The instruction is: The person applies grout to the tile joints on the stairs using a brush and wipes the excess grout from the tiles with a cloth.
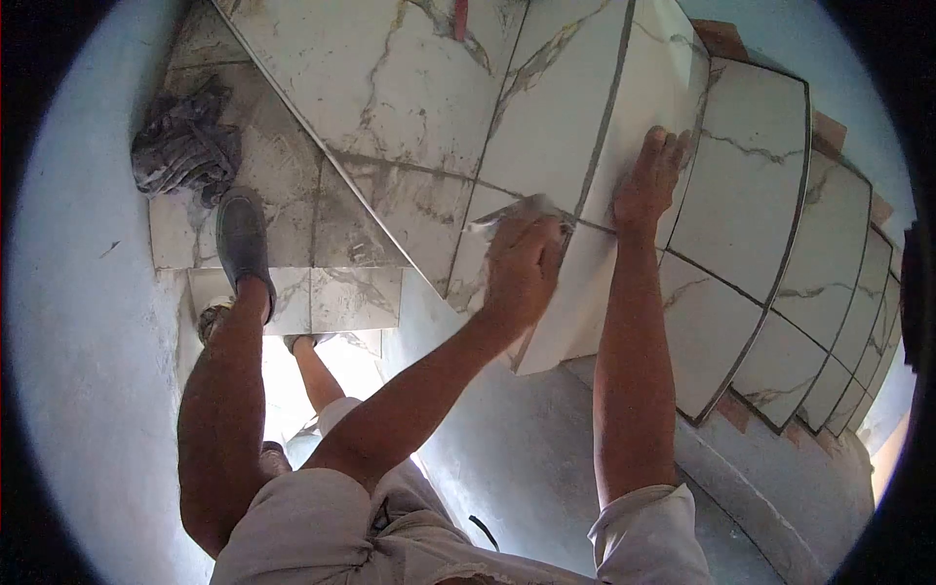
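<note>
My left hand [525, 265] is closed on a small, blurred grey-white thing with a flat, pale edge [495, 216]; its kind I cannot tell. That hand works over the joint of a white tile stair tread [542, 97] with grey-brown veins. My right hand [651, 180] lies with its fingers stretched out against the pale tiled riser [655, 73] of the step above. Dark grout lines run between the tiles around both hands.
More tiled steps [746, 185] climb to the right, beside a grey wall [497, 439]. A crumpled dark cloth [188, 141] lies on the dusty landing tiles at left, next to my shoe [242, 239]. Several tiles are smeared with grey dirt.
</note>
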The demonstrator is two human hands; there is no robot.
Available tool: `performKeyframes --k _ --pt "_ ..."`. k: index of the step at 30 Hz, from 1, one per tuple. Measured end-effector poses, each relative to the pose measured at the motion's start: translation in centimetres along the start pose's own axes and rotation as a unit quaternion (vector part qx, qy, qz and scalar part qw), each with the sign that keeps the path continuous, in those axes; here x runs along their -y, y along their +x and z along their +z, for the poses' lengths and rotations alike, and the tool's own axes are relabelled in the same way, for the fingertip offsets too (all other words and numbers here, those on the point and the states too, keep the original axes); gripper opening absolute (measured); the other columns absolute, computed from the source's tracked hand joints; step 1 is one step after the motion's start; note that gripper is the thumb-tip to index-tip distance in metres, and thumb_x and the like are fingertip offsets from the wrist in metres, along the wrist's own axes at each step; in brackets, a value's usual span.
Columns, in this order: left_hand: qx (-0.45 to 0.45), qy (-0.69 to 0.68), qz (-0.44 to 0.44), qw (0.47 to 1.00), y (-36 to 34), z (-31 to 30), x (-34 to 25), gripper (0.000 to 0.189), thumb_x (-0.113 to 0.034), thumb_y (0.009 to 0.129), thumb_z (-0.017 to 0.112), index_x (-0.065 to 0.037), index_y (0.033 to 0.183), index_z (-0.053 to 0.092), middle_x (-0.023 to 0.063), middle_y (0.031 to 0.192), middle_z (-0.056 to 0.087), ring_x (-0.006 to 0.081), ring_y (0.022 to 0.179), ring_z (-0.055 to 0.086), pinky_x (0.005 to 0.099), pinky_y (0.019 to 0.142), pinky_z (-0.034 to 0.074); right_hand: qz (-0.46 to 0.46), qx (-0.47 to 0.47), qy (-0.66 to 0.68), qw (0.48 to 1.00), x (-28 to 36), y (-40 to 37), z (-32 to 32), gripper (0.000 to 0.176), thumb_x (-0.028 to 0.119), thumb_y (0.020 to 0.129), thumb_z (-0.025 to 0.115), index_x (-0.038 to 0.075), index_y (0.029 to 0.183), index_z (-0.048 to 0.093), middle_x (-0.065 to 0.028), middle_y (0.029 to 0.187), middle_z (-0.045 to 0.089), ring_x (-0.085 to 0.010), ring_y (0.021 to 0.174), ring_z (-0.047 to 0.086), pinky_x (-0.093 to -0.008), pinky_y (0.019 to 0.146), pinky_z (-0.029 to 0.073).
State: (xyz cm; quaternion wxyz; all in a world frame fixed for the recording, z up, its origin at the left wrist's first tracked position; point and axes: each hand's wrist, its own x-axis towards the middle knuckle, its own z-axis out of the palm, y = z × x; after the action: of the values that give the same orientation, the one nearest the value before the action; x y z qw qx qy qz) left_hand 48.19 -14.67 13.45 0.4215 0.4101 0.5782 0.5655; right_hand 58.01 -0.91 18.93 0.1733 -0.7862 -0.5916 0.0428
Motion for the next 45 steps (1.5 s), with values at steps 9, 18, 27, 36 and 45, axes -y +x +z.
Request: performKeyframes --k 9,18,27,36,45 --pt "-0.010 0.051 -0.088 0.995 1.6 0.3 9.0 0.015 -0.004 0.082 0.052 -0.001 0.094 0.061 0.0176 0.097 0.062 0.0354 0.095 0.059 0.0428 0.084 0.047 -0.014 0.000 -0.019 1.000 -0.9 0.4 0.2 0.093 0.071 0.084 0.026 0.000 0.142 0.014 -0.0252 0.140 0.030 -0.0373 0.132 0.026 -0.0462 0.109 0.020" --pt "-0.025 0.020 0.006 0.999 0.6 1.3 7.6 0.020 -0.007 0.083 0.050 -0.004 0.098 0.062 0.0200 0.104 0.062 0.0367 0.101 0.058 0.0388 0.087 0.047 -0.016 0.001 -0.023 1.000 -0.8 0.4 0.5 0.093 0.073 0.083 0.026 0.002 0.143 0.014 -0.0237 0.141 0.030 -0.0369 0.133 0.025 -0.0462 0.109 0.016" --pt "-0.004 -0.084 -0.004 0.996 -0.8 0.7 3.2 0.020 -0.007 0.084 0.052 -0.001 0.099 0.062 0.0215 0.106 0.061 0.0341 0.100 0.059 0.0385 0.088 0.046 -0.023 -0.001 0.008 1.000 -0.6 0.6 0.6 0.098 0.075 0.081 0.029 0.000 0.142 0.018 -0.0235 0.141 0.030 -0.0362 0.133 0.025 -0.0446 0.109 0.018" --pt "0.027 -0.023 -0.024 0.999 -1.2 0.3 1.8 0.038 -0.026 0.089 0.050 0.003 0.114 0.057 0.0226 0.118 0.055 0.0350 0.110 0.055 0.0384 0.095 0.041 -0.015 -0.005 -0.006 1.000 -0.6 0.5 0.5 0.096 0.073 0.082 0.031 -0.001 0.142 0.016 -0.0239 0.141 0.029 -0.0369 0.132 0.027 -0.0464 0.109 0.018" --pt "0.007 -0.026 -0.077 0.997 -1.0 1.5 6.3 0.049 -0.034 0.086 0.056 0.005 0.115 0.055 0.0276 0.119 0.053 0.0392 0.114 0.050 0.0408 0.098 0.038 -0.015 0.005 -0.005 1.000 -0.7 0.1 0.2 0.096 0.072 0.082 0.031 0.000 0.142 0.014 -0.0252 0.141 0.028 -0.0373 0.133 0.024 -0.0499 0.108 0.016"
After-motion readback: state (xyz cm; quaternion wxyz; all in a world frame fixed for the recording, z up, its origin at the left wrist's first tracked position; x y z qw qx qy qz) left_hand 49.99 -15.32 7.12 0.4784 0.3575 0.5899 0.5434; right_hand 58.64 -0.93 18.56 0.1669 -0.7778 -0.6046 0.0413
